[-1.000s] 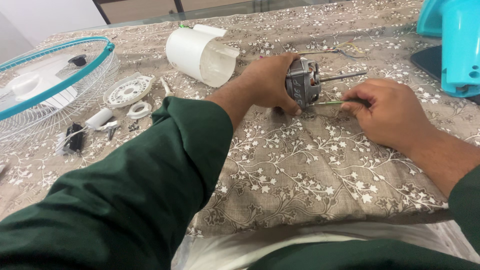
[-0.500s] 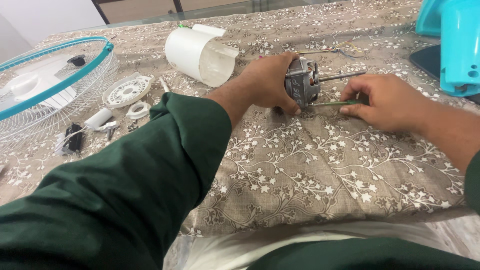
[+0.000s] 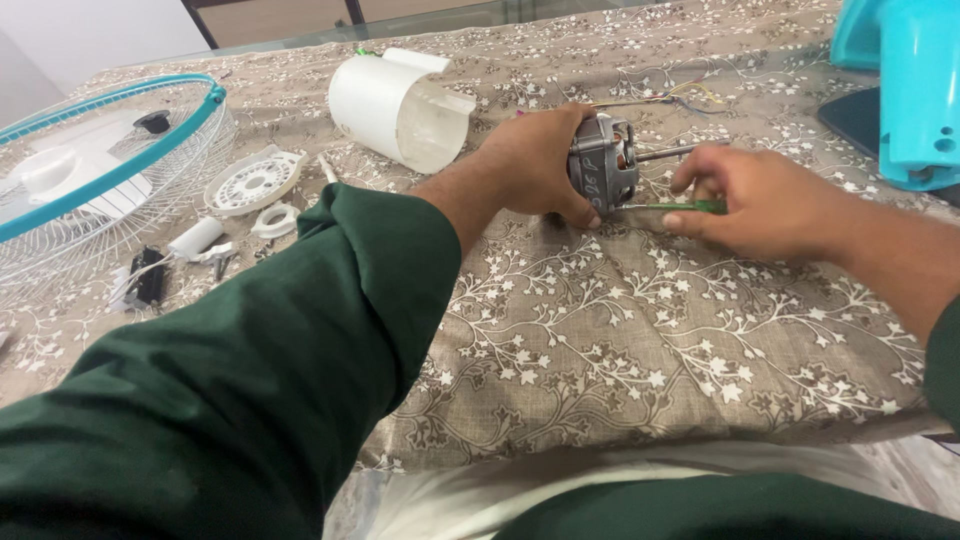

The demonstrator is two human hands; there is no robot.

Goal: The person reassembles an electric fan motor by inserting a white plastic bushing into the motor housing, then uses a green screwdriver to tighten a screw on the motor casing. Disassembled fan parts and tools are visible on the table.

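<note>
My left hand [image 3: 535, 165] grips a grey fan motor [image 3: 603, 160] that rests on the flowered cloth, its shaft pointing right and its coloured wires trailing behind. My right hand [image 3: 765, 200] holds a green-handled screwdriver [image 3: 690, 207], whose thin shank reaches left to the lower edge of the motor. Both dark green sleeves fill the front of the view.
A white plastic motor cover [image 3: 400, 108] lies behind the motor. At left sit a wire fan guard with a teal rim [image 3: 95, 175], a white round vented part [image 3: 255, 182], a small white ring [image 3: 272, 218] and small black and white pieces. A teal fan body [image 3: 915, 85] stands at right.
My right hand has shifted a little along the screwdriver, and my fingers have turned on its handle. My left hand keeps the motor in the same place.
</note>
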